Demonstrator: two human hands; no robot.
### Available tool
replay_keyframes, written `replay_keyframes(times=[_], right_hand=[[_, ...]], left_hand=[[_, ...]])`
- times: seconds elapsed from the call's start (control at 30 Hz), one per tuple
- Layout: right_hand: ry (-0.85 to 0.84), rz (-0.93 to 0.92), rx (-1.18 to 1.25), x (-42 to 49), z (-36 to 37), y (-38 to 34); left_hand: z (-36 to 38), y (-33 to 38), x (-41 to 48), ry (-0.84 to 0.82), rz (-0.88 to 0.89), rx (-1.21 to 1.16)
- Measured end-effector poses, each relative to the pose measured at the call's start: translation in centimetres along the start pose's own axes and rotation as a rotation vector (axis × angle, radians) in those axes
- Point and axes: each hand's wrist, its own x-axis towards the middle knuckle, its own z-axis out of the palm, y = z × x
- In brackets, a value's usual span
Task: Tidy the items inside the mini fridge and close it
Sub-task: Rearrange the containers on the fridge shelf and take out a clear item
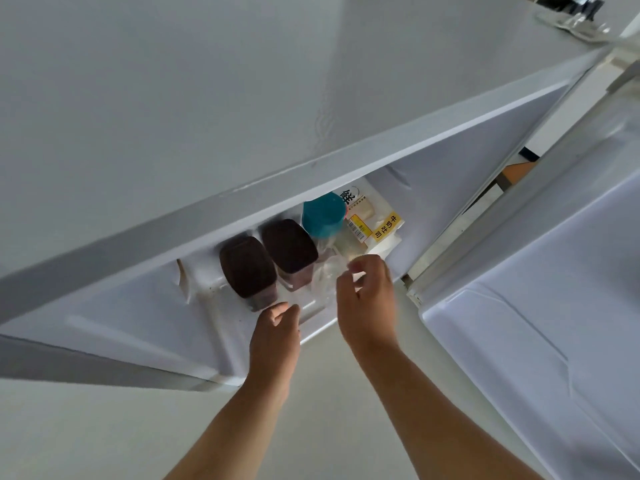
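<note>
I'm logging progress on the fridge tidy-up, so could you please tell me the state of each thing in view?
Mini fridge door: open, swung to the right.
Two brown-lidded containers: upright, side by side, lids on.
Teal-capped bottle: upright, capped.
Bread package: sealed, at the right end of the row.
Clear plastic item: pinched by the right hand.
Left hand: loosely curled, holding nothing, beside the nearer brown-lidded container.

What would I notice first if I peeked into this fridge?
Probably the teal lid of a container in the middle, bright against the white fridge. Two dark brown lids sit to its left. In front, the left hand and right hand reach in.
</note>
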Motion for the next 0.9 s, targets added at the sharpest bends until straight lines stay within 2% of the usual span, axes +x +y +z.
replay_keyframes(times=[0.03,0.1,0.17,0.23,0.47,0.63,0.9], right_hand=[[0.009,0.177,0.052,0.8,-0.3,1.0],[-0.076,0.422,0.089,2.6,-0.6,2.5],[-0.219,0.598,0.176,4.2,-0.5,3.2],[-0.328,0.687,0.281,5.1,-0.3,3.7],[-0.463,0.613,0.172,6.1,0.0,4.5],[-0.403,0.605,0.186,3.3,-1.1,4.5],[-0.356,0.551,0.277,-6.0,-6.4,2.5]], left_hand=[[0.3,0.3,0.1,-0.033,-0.032,-0.037],[1.2,1.3,0.3,-0.1,-0.121,-0.127],[1.9,1.8,1.2,-0.156,-0.155,-0.163],[2.6,2.3,1.8,-0.222,-0.166,-0.184],[3.8,3.2,2.5,-0.269,-0.166,-0.187],[2.9,2.6,0.7,-0.272,-0.145,-0.103],[-0.6,1.5,-8.7,-0.331,-0.03,0.056]])
